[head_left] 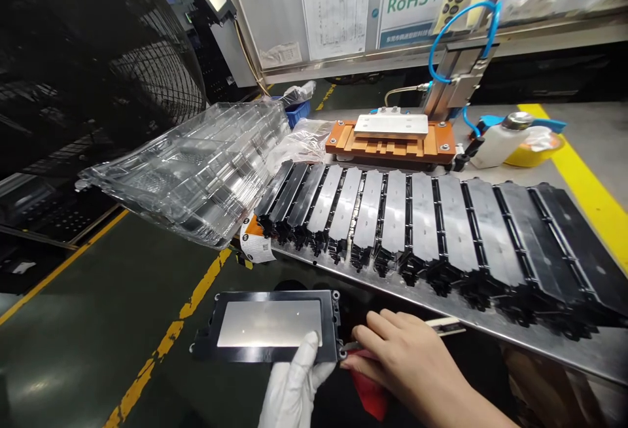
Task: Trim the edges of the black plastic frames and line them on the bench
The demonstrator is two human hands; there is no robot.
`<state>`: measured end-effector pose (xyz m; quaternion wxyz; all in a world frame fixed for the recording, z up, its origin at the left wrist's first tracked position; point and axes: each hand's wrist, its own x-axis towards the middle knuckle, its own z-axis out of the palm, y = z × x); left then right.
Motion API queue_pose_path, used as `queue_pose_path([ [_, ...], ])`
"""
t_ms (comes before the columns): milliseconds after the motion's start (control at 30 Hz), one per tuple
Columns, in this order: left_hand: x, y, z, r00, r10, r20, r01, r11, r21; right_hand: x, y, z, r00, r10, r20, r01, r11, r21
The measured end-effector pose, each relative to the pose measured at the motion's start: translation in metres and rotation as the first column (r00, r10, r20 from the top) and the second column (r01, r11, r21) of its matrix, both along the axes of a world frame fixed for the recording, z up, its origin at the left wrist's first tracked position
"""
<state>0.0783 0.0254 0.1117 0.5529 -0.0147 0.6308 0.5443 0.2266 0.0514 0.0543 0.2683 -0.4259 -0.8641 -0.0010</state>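
Observation:
A black rectangular frame [265,354] with a shiny grey panel [269,323] is held off the table's front edge. My left hand [292,382], in a white glove, grips its lower right part, thumb on the panel. My bare right hand [392,356] is closed beside the frame's right end, fingers bent round a red cloth [367,396]. A pale tool with a dark slot [446,326] sticks out behind that hand; whether the hand holds it is hidden. Behind, a long row of black parts with grey faces [395,209] lies on the metal table [343,279].
Clear plastic trays [206,166] are stacked at the left. An orange fixture [392,143] with a blue air hose [432,55] stands behind the row. To its right are a white bottle [500,143] and a yellow roll [534,150]. A large fan [157,55] is at upper left.

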Motion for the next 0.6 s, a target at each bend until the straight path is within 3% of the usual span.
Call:
queue_pose_path([
  [267, 0.005, 0.001, 0.001, 0.999, 0.033, -0.031, -0.033, 0.999, -0.013, -0.002, 0.0, 0.0, 1.0, -0.022, 0.018, 0.021, 0.999, 0.043],
  [333, 0.002, 0.0, -0.001, 0.999, 0.034, -0.003, -0.034, 0.999, -0.011, 0.001, -0.001, -0.001, 1.0, -0.011, -0.012, 0.011, 0.999, -0.031],
  [400, -0.001, -0.001, -0.006, 1.0, 0.015, 0.017, -0.014, 1.0, -0.004, 0.006, -0.002, 0.0, 0.994, -0.009, -0.111, -0.02, 0.966, -0.258],
  [433, -0.003, -0.002, -0.009, 1.0, -0.002, 0.022, 0.002, 1.0, -0.002, 0.008, -0.002, 0.001, 0.981, -0.029, -0.19, -0.053, 0.91, -0.412],
  [500, -0.007, -0.005, -0.016, 0.999, -0.033, 0.022, 0.033, 0.999, 0.008, 0.01, -0.002, -0.001, 0.925, -0.139, -0.354, -0.152, 0.718, -0.679],
  [533, -0.009, -0.007, -0.02, 0.999, -0.043, 0.024, 0.042, 0.999, 0.02, 0.009, -0.002, -0.004, 0.882, -0.216, -0.42, -0.209, 0.619, -0.757],
  [600, -0.011, -0.011, -0.028, 0.996, -0.075, 0.044, 0.072, 0.996, 0.057, 0.002, -0.001, -0.012, 0.771, -0.365, -0.522, -0.323, 0.482, -0.815],
])
